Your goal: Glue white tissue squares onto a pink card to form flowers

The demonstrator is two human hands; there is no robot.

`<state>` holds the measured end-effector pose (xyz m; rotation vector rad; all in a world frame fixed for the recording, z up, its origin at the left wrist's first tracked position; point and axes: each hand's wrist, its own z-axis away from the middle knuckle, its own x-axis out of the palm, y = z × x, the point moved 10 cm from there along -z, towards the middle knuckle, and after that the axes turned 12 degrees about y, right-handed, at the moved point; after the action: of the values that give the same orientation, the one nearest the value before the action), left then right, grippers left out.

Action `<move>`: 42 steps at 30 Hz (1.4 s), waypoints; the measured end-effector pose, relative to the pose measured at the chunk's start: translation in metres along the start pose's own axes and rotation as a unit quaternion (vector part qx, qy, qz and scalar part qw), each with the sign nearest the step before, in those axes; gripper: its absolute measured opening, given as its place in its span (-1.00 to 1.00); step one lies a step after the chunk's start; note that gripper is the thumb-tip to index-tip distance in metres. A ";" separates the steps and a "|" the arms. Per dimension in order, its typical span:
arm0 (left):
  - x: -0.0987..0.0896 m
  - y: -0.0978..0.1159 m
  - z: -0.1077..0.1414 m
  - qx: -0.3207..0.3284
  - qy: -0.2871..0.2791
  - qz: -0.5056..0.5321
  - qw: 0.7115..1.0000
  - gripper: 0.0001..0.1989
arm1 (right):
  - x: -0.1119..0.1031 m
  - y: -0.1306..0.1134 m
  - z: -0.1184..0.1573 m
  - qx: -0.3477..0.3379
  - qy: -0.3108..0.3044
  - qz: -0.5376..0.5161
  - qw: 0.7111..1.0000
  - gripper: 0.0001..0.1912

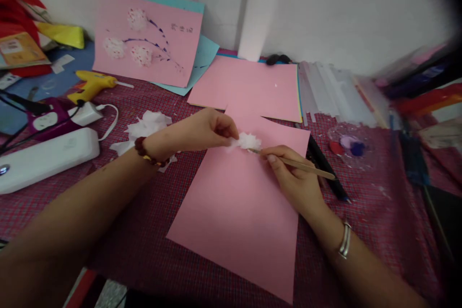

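A pink sheet of paper (241, 202) lies on the checked cloth in front of me. On its upper part sits a ruffled white tissue-paper flower (250, 141). My left hand (209, 130) comes in from the left, thumb and fingers pinching a thin piece of white tissue paper (233, 145) at the flower's left edge. From the right, my right hand (298, 180) grips a flat, light wooden stick (306, 167), its tip touching or close to the flower's lower right side. Loose white tissue pieces (147, 125) lie left of the sheet, partly behind my left forearm.
A pink card with white paper blossoms (147, 38) leans on the wall. More pink sheets (249, 82) lie behind. At left are a yellow glue gun (92, 85) and white power bank (50, 159); at right, a black pen (328, 168) and clear paint palette (352, 147).
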<state>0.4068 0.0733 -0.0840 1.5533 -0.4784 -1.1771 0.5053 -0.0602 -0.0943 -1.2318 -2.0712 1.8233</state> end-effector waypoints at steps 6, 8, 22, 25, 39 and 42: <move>0.032 0.001 -0.002 0.050 -0.048 -0.049 0.996 -0.86 | -0.002 0.004 0.000 0.013 0.008 -0.002 1.000 -0.85; 0.035 -0.004 -0.005 0.038 -0.024 -0.054 0.998 -0.86 | -0.005 0.004 0.001 0.018 0.019 -0.009 1.000 -0.86; 0.035 -0.013 -0.011 0.050 0.054 -0.058 0.996 -0.88 | 0.010 -0.014 0.010 -0.050 -0.037 0.027 0.998 -0.84; 0.030 -0.010 -0.012 0.042 0.041 -0.046 0.997 -0.86 | 0.014 -0.016 0.012 -0.073 -0.053 0.045 0.995 -0.83; -0.065 -0.026 0.005 -0.048 -0.019 -0.305 0.951 -0.82 | 0.031 -0.021 0.029 -0.234 -0.111 0.147 0.955 -0.74; -0.055 -0.033 0.002 0.007 -0.049 -0.353 0.934 -0.77 | 0.020 -0.021 0.023 -0.176 -0.075 0.086 0.978 -0.79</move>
<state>0.3722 0.1274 -0.0900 1.7422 0.0342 -1.7991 0.4688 -0.0648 -0.0903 -1.4333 -2.5302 1.7136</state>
